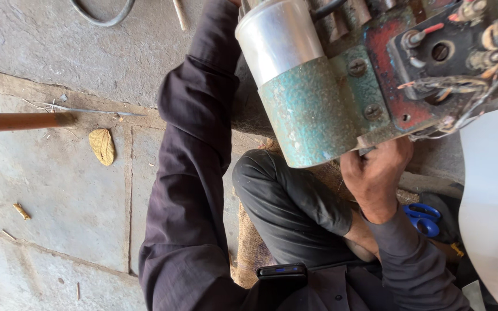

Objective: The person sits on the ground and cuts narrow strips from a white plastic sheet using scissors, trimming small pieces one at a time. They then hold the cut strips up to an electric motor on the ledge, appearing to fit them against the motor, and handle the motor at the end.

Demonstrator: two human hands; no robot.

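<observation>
So the motor (pixel 341 86) is seen from above, filling the upper right of the view. A worn teal-green housing with chipped, speckled paint is wrapped round its lower half, and a smooth silvery metal cylinder (pixel 276 35) sticks out at the top end. It's tilted, with the rounded green end pointing down toward the lap. A flat green bracket with two slotted screws (pixel 357 68) is fixed on its side, and next to that a rusty red plate is carried, with a black terminal block (pixel 451 52) full of brass posts and thin wires. The lower edge of the housing is touched by the right hand (pixel 376 175), fingers curled under it.
</observation>
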